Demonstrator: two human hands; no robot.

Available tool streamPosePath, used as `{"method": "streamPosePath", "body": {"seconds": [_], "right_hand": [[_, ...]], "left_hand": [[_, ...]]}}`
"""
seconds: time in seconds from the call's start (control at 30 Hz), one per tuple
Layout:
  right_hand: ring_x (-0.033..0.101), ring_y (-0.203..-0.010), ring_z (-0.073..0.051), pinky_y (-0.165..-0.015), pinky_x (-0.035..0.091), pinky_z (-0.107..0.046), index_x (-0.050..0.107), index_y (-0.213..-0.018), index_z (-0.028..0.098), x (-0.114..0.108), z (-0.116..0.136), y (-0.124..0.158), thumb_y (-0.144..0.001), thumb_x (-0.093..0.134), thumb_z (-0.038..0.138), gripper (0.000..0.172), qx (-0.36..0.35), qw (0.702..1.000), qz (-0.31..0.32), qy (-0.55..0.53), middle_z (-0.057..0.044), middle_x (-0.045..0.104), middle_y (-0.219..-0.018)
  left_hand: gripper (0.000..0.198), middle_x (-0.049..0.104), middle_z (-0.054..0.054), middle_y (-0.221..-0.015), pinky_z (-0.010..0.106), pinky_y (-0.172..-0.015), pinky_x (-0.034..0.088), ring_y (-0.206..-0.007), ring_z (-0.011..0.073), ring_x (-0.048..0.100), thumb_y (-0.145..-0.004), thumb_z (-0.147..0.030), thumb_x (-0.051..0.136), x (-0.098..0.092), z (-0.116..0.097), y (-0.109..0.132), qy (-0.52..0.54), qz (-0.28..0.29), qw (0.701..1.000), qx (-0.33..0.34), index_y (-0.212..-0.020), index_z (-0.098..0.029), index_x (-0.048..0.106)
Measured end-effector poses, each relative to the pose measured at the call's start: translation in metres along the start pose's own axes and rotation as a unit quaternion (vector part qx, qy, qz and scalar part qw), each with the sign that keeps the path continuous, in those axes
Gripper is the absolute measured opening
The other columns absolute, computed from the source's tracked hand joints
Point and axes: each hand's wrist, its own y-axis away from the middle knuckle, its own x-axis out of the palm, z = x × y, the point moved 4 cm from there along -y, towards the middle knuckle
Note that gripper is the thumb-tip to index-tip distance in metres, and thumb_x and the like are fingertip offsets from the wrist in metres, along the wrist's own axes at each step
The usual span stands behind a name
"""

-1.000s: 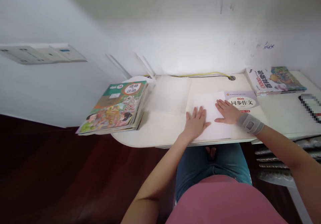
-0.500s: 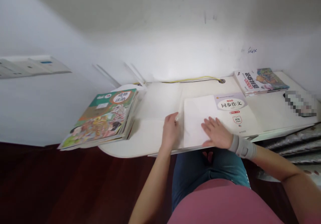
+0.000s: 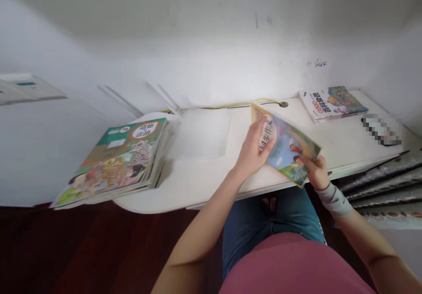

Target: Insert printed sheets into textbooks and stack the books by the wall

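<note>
A colourful book (image 3: 285,142) with a blue, yellow and green illustrated cover is held tilted above the white desk (image 3: 198,175). My left hand (image 3: 255,149) grips its upper left side, the thumb lying across the cover. At its lower right corner, my right hand (image 3: 316,171), with a grey wrist band, pinches the edge with the thumb on top. Left of the book, a clear plastic sheet (image 3: 204,133) lies flat on the desk.
A stack of books (image 3: 115,157) with a green-topped cover stands at the desk's left end. Toward the right back sit a smaller book pile (image 3: 332,103) and a blurred-out phone-like object (image 3: 380,129). A yellow cable (image 3: 211,108) runs along the wall to a hole.
The book lay open and flat on the desk with my hands spread over it. Now it is closed, lifted and turned, with both hands holding it. The view has shifted slightly right.
</note>
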Motion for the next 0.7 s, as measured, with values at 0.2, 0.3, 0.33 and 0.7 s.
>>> {"method": "streamPosePath", "body": {"seconds": [0.2,0.3,0.33,0.7], "right_hand": [[0.067,-0.080,-0.023,-0.074,0.056,-0.041,0.060,-0.096,0.022,-0.060,-0.011,-0.048,-0.068,0.066,0.032,0.031,0.061,0.994,-0.049,-0.075,-0.006,0.071,-0.095],[0.066,-0.072,-0.019,-0.067,0.055,-0.035,0.057,-0.106,0.021,-0.081,-0.019,-0.077,-0.065,0.067,0.034,0.044,0.067,0.994,-0.086,-0.024,-0.002,0.071,-0.082],[0.064,-0.066,-0.018,-0.063,0.054,-0.034,0.054,-0.111,0.020,-0.085,-0.024,-0.086,-0.062,0.068,0.033,0.052,0.072,0.992,-0.099,-0.003,0.001,0.069,-0.074],[0.059,-0.104,-0.027,-0.092,0.046,-0.045,0.064,-0.108,0.013,-0.042,-0.044,-0.148,-0.071,0.047,0.018,0.040,-0.027,0.920,0.019,0.391,-0.014,0.065,-0.112]], "left_hand": [[0.072,0.011,0.015,-0.156,0.063,-0.108,0.014,-0.142,0.0362,0.004,-0.090,-0.056,0.036,0.064,0.067,-0.006,-0.279,0.238,0.928,-0.072,-0.148,-0.018,0.019],[0.075,0.012,0.015,-0.156,0.058,-0.109,0.018,-0.141,0.0384,0.008,-0.088,-0.062,0.032,0.073,0.082,-0.002,-0.286,0.288,0.907,-0.110,-0.148,-0.017,0.021],[0.076,0.013,0.015,-0.155,0.056,-0.109,0.018,-0.141,0.0387,0.009,-0.088,-0.063,0.030,0.074,0.084,0.000,-0.287,0.292,0.905,-0.118,-0.148,-0.017,0.022],[0.079,0.032,0.026,-0.146,0.056,-0.108,0.019,-0.136,0.0420,0.024,-0.086,-0.063,0.034,0.065,0.068,0.031,-0.415,0.206,0.875,-0.143,-0.137,-0.002,0.041]]}}
